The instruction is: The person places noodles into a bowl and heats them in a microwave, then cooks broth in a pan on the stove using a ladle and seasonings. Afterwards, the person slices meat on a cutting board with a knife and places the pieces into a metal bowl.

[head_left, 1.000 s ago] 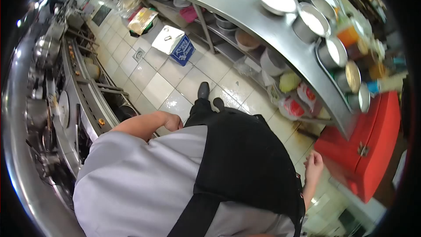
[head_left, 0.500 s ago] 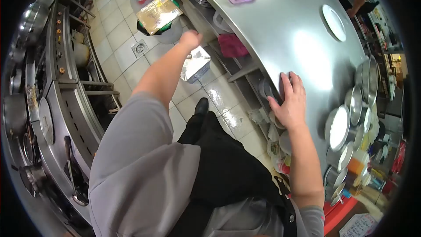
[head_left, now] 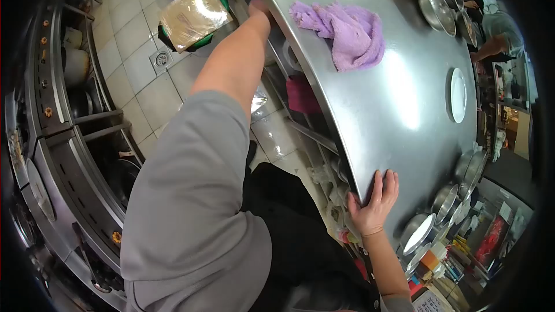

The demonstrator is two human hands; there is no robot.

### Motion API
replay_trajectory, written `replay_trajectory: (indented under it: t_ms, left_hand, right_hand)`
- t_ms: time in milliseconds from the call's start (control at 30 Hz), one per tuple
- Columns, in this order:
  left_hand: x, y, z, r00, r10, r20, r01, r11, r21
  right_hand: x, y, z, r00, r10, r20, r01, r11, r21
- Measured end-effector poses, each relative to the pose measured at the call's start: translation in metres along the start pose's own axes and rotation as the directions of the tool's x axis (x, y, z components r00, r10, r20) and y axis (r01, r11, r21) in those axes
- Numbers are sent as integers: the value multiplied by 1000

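Observation:
My right hand (head_left: 374,205) lies on the near edge of the steel table (head_left: 370,115). Its fingers are stretched out and the thumb is apart, with nothing held. My left hand (head_left: 259,9) reaches down beside the table's far left edge, at the shelf opening underneath; its fingers are hidden. A crumpled purple cloth (head_left: 355,37) rests on the tabletop, to the right of that hand. Below the table edge hangs a dark pink cloth (head_left: 302,95). On the floor side, left of my left hand, lies a flat brown cardboard piece (head_left: 193,16) on something green and black.
A white oval plate (head_left: 458,95) sits toward the table's right side. Metal bowls (head_left: 436,8) stand at the far end, and several more bowls (head_left: 417,234) at the near right. A stove (head_left: 52,75) runs along the left. Another person (head_left: 500,34) is across the table.
My left hand has moved forward and in toward the table's underside. My view has shifted forward along the table. My right hand stays flat on the table edge.

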State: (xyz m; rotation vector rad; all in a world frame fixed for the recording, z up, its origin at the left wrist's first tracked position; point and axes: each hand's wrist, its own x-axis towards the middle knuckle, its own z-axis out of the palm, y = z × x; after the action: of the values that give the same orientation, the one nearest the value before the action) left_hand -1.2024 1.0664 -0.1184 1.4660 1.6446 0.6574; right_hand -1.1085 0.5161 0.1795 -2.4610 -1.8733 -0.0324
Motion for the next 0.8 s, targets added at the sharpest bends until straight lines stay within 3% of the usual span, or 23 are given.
replay_trajectory:
  t_ms: [167, 200, 267, 300, 333, 400, 467, 533, 567, 600, 667, 733, 767, 800]
  left_hand:
    - [4, 1, -23, 986, 41, 162, -95, 936, 338]
    - [5, 2, -27, 974, 85, 212, -169, 893, 417]
    - [-4, 8, -33, 833, 411, 369, -552, 595, 584]
    - [13, -8, -11, 891, 370, 264, -439, 849, 294]
    - [43, -37, 26, 941, 283, 184, -277, 959, -54]
    - [0, 1, -14, 969, 176, 173, -212, 952, 220]
    - [11, -18, -9, 988, 155, 20, -157, 980, 121]
    - [-55, 27, -81, 990, -40, -136, 16, 986, -168]
    - [-59, 17, -98, 994, -41, -99, 17, 973, -231]
    - [-61, -3, -118, 997, -37, -63, 17, 956, -293]
    - [-85, -47, -163, 991, -128, -46, 122, 986, -113]
    - [-129, -105, -199, 973, -156, -168, 113, 964, -242]
    - [-155, -126, -222, 957, -208, -205, 186, 975, -120]
    - [-164, -190, -221, 924, -368, -106, 314, 886, -340]
  right_hand:
    - [-3, 0, -2, 1000, -20, 6, 21, 999, -29]
    - [-4, 0, -3, 1000, -17, 13, 17, 999, -27]
    - [-5, 2, -2, 1000, -19, 13, 20, 1000, -18]
    - [-4, 2, -1, 1000, -19, 4, 19, 1000, -20]
    - [-4, 2, 1, 1000, -17, -3, 17, 1000, -19]
    - [-4, 0, 3, 1000, -14, -16, 14, 1000, -15]
    - [-5, -1, 2, 999, -17, -29, 17, 1000, -12]
    - [-8, 2, 3, 999, -40, -21, 39, 999, -23]
    - [-5, 2, 2, 998, -58, -23, 57, 998, -28]
    - [-1, -3, -2, 998, -59, -35, 58, 998, -28]
    - [5, -18, -11, 997, -53, -60, 52, 998, -28]
    - [20, -30, -19, 993, -62, -97, 75, 987, 140]
    - [32, -41, -21, 992, -64, -113, 89, 970, 225]
    - [56, -81, -20, 958, -138, -252, 222, 914, 341]
